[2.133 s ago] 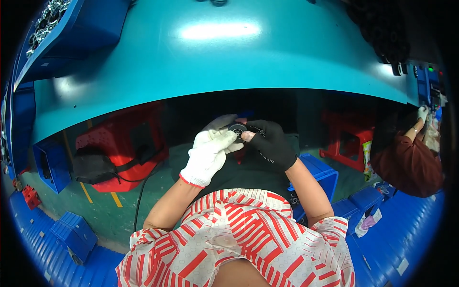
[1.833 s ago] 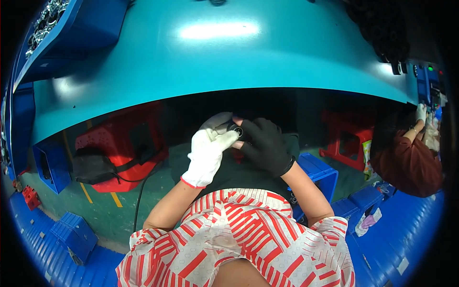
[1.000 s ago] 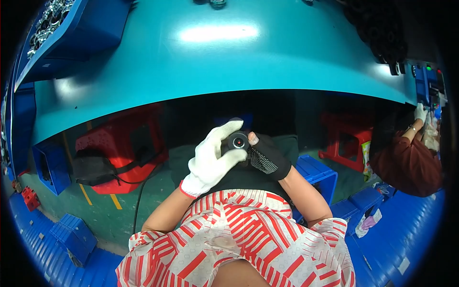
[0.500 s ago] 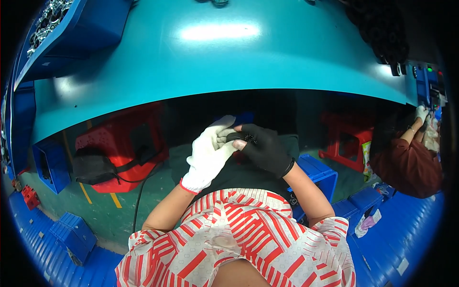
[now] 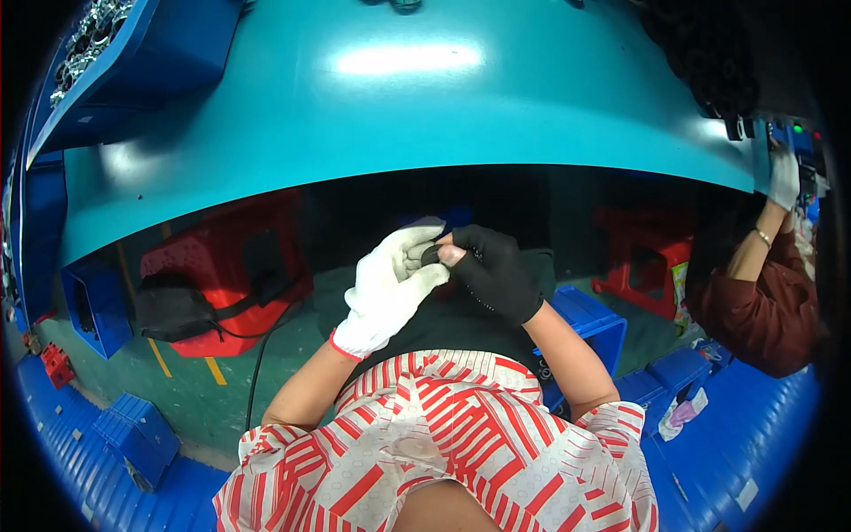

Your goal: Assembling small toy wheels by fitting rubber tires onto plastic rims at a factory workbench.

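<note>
My left hand (image 5: 383, 285), in a white knit glove with a red cuff edge, is curled around a small black part (image 5: 431, 255) in front of my waist. My right hand (image 5: 496, 275) wears a black glove that leaves the thumb tip bare. Its thumb and forefinger pinch the same part, and the two hands meet there. Most of the part is hidden by the fingers, so its exact kind does not show. Both hands are below the near edge of the teal table (image 5: 425, 124).
Blue bin (image 5: 160, 84) with shiny metal parts at upper left; black parts (image 5: 705, 62) heaped at upper right. Red stools (image 5: 208, 266) stand on both sides, a black bag (image 5: 173, 306) on the left one. Blue crate (image 5: 589, 328) beside me. A co-worker's gloved hand (image 5: 784, 177) at far right.
My right hand has turned slightly and its thumb has shifted right over the black part, covering more of it. At far right the co-worker's arm has risen.
</note>
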`<state>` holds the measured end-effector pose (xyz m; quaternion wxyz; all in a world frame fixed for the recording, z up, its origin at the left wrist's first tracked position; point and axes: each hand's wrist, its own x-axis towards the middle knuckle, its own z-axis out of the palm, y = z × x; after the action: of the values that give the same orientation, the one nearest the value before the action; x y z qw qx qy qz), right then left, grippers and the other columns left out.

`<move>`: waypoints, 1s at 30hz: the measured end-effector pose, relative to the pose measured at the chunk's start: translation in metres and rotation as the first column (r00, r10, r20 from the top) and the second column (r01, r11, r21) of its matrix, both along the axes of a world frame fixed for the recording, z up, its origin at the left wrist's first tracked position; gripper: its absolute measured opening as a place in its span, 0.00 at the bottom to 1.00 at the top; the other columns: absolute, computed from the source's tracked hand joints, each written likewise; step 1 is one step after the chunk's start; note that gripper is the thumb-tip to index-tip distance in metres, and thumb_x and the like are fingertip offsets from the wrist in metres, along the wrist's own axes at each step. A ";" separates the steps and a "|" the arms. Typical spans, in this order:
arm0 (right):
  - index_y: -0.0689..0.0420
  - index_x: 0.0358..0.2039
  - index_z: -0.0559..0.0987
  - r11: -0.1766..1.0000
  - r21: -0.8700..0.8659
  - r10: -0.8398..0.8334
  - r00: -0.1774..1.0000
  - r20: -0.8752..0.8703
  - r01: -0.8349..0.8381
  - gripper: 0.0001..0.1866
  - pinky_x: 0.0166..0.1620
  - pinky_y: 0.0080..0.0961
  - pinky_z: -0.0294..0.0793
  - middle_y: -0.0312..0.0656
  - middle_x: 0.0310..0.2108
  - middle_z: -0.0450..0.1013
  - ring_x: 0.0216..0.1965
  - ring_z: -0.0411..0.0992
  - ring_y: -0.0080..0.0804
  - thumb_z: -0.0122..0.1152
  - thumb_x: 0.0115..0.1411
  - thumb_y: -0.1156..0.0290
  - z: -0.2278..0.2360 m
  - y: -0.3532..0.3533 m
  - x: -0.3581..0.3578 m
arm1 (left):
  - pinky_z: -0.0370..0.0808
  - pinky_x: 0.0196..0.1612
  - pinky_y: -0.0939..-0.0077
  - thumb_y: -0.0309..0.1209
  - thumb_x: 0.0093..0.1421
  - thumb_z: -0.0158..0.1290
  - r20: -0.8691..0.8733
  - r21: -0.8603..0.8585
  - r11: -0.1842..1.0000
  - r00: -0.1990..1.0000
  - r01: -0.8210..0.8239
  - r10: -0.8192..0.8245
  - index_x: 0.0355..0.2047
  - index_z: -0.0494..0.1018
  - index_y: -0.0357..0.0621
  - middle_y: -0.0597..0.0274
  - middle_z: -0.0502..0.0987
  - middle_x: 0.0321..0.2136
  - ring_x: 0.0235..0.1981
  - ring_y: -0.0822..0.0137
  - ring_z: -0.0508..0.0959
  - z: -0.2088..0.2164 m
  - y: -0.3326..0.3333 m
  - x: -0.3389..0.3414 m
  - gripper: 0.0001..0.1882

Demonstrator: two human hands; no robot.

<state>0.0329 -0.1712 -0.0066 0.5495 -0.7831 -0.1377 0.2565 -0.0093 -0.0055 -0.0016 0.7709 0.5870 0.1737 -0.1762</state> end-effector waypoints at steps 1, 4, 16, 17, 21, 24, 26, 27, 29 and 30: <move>0.63 0.37 0.78 0.996 0.056 -0.058 0.993 -0.104 0.064 0.11 0.36 0.20 0.71 0.40 0.30 0.76 0.31 0.72 0.22 0.57 0.59 0.69 -0.003 0.000 -0.001 | 0.76 0.42 0.80 0.17 0.53 0.55 -0.003 -0.012 1.000 1.000 0.009 -0.009 0.51 0.65 0.29 0.49 0.76 0.42 0.38 0.69 0.78 0.002 0.001 0.002 0.24; 0.64 0.38 0.78 0.985 0.121 -0.090 0.968 -0.235 0.121 0.12 0.37 0.19 0.70 0.37 0.30 0.76 0.32 0.71 0.19 0.57 0.60 0.68 -0.005 0.001 -0.002 | 0.76 0.41 0.80 0.17 0.53 0.55 -0.006 -0.054 0.999 1.000 -0.005 0.004 0.51 0.65 0.28 0.49 0.76 0.42 0.37 0.70 0.78 0.001 0.004 0.000 0.24; 0.53 0.48 0.75 0.959 -0.256 0.207 0.912 0.353 -0.118 0.26 0.40 0.29 0.70 0.44 0.38 0.71 0.37 0.71 0.37 0.68 0.47 0.67 0.002 -0.004 0.000 | 0.78 0.39 0.78 0.23 0.58 0.53 -0.069 -0.257 0.958 0.991 -0.125 0.111 0.52 0.63 0.24 0.51 0.76 0.37 0.35 0.68 0.79 -0.018 0.006 0.003 0.23; 0.54 0.48 0.75 0.976 -0.195 0.161 0.928 0.337 -0.099 0.26 0.40 0.29 0.71 0.44 0.38 0.72 0.37 0.71 0.37 0.69 0.46 0.68 -0.003 -0.004 -0.001 | 0.79 0.38 0.76 0.23 0.59 0.52 -0.112 -0.314 0.938 0.987 -0.149 0.119 0.50 0.65 0.25 0.51 0.76 0.37 0.35 0.67 0.79 -0.020 0.007 0.003 0.20; 0.55 0.47 0.75 0.997 -0.040 0.080 0.948 0.309 -0.071 0.26 0.40 0.27 0.71 0.42 0.38 0.72 0.37 0.72 0.35 0.70 0.44 0.70 -0.006 -0.004 -0.002 | 0.81 0.37 0.72 0.22 0.60 0.49 -0.155 -0.453 0.864 0.974 -0.219 0.165 0.44 0.69 0.24 0.49 0.76 0.35 0.34 0.63 0.80 -0.024 0.006 0.000 0.14; 0.55 0.47 0.75 0.996 -0.062 0.076 0.961 0.265 -0.062 0.26 0.40 0.26 0.72 0.42 0.38 0.73 0.38 0.73 0.34 0.70 0.44 0.71 -0.012 -0.004 -0.003 | 0.81 0.37 0.71 0.23 0.60 0.49 -0.198 -0.497 0.840 0.971 -0.217 0.134 0.42 0.70 0.24 0.48 0.76 0.35 0.33 0.61 0.80 -0.030 0.008 0.000 0.12; 0.55 0.47 0.75 0.997 -0.047 0.066 0.966 0.251 -0.055 0.26 0.40 0.26 0.72 0.42 0.38 0.73 0.38 0.73 0.34 0.71 0.44 0.70 -0.012 -0.005 -0.003 | 0.80 0.37 0.69 0.25 0.61 0.49 -0.220 -0.537 0.809 0.965 -0.240 0.140 0.41 0.70 0.24 0.47 0.77 0.34 0.33 0.59 0.80 -0.029 0.007 0.001 0.12; 0.55 0.47 0.75 0.998 -0.033 0.055 0.970 0.237 -0.048 0.27 0.41 0.26 0.72 0.42 0.38 0.73 0.38 0.73 0.33 0.71 0.44 0.70 -0.012 -0.005 -0.003 | 0.80 0.37 0.67 0.26 0.62 0.48 -0.243 -0.574 0.776 0.959 -0.263 0.145 0.40 0.70 0.25 0.47 0.77 0.34 0.33 0.58 0.80 -0.028 0.006 0.001 0.12; 0.55 0.47 0.75 0.999 -0.028 0.034 0.971 0.236 -0.028 0.27 0.41 0.26 0.72 0.42 0.38 0.73 0.38 0.73 0.33 0.71 0.44 0.70 -0.014 -0.006 -0.005 | 0.79 0.36 0.66 0.27 0.62 0.48 -0.285 -0.573 0.764 0.946 -0.297 0.154 0.41 0.70 0.26 0.47 0.77 0.34 0.32 0.58 0.80 -0.020 0.007 0.003 0.13; 0.55 0.47 0.75 1.000 -0.023 0.014 0.971 0.237 -0.009 0.27 0.41 0.26 0.72 0.42 0.38 0.73 0.38 0.73 0.33 0.71 0.44 0.71 -0.015 -0.006 -0.005 | 0.79 0.35 0.66 0.28 0.62 0.48 -0.324 -0.571 0.752 0.932 -0.329 0.162 0.41 0.70 0.26 0.47 0.77 0.34 0.32 0.59 0.80 -0.018 0.007 0.004 0.14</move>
<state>0.0275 -0.1768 -0.0217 0.5193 -0.8131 -0.2041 0.1657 -0.0056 0.0015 -0.0193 0.9074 0.2468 0.2801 -0.1931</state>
